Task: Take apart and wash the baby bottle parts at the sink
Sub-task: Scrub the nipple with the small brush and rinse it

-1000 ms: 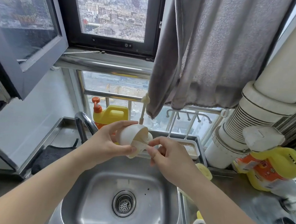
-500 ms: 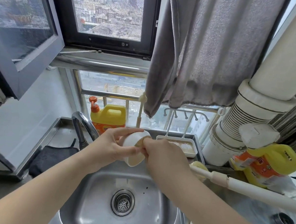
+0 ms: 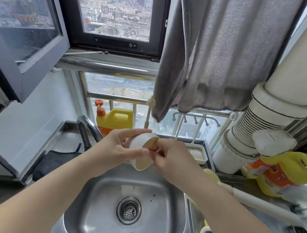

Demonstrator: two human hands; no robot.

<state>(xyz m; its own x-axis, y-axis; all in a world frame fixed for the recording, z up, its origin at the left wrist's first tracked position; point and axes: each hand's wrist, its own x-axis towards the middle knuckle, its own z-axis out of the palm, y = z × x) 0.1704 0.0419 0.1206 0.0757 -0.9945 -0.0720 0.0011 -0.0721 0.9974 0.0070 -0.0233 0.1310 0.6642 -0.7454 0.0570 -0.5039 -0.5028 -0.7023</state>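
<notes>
Above the steel sink, my left hand grips a white baby bottle part, a cup-like shell with a tan inside, thumb underneath and forefinger along its top. My right hand is at the part's open mouth, its fingers pinching the tan inner piece there. The fingertips hide most of that piece. A bottle brush stands upright behind my hands at the window rail. A long white handle lies across the counter under my right forearm.
The curved tap rises left of my hands. A yellow detergent jug stands behind it. A white tray sits at the sink's back right. Another yellow bottle and ribbed white pipe crowd the right counter. A grey towel hangs above.
My right hand moved in from beside the part and closed its fingers on the tan inner piece at the mouth. The long white handle came into view under my right forearm.
</notes>
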